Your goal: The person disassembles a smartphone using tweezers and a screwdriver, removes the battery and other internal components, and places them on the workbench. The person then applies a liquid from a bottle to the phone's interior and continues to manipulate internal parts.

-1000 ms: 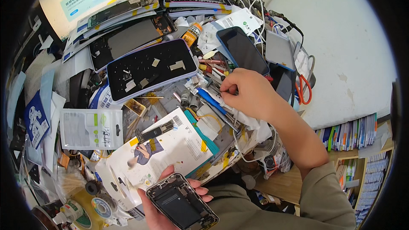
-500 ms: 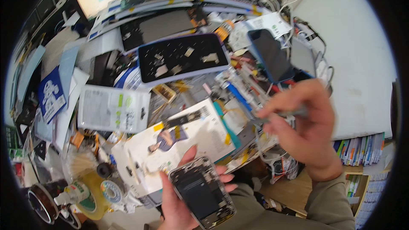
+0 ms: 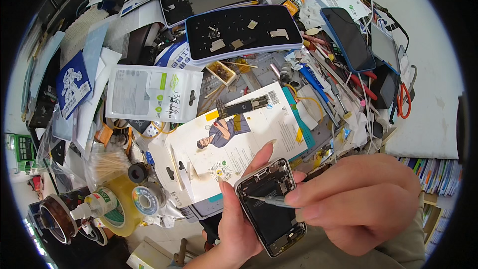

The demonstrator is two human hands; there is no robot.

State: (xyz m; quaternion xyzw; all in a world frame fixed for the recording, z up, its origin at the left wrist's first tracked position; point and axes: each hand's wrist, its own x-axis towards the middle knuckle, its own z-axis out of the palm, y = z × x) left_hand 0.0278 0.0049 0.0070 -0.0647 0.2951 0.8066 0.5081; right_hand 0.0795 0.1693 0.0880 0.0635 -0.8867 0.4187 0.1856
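Observation:
An opened phone [image 3: 269, 206], its silver frame, black battery and inner parts bare, lies tilted in my left hand [image 3: 236, 229]. The fingers and thumb of that hand wrap the phone's edges. My right hand [image 3: 356, 201] pinches a slim grey screwdriver [image 3: 276, 201] with a thin dark shaft. Its tip reaches over the upper left part of the phone's inside; whether it touches a part there I cannot tell. Most of the handle is hidden by my fingers. Just beyond the phone, a white printed box [image 3: 269, 124] carries a narrow dark circuit board [image 3: 244, 107].
A black-lined tray [image 3: 244, 25] with small metal pieces stands farther back. A blue-edged phone [image 3: 348, 40], a blue tube [image 3: 312, 77] and red-handled scissors [image 3: 404, 100] lie to the right. At left are a clear package [image 3: 154, 93], cotton swabs [image 3: 107, 167] and tape rolls [image 3: 148, 198].
My right hand has come down and left, bringing the screwdriver over the phone. My left hand and the phone sit farther right in the picture; the whole view has shifted.

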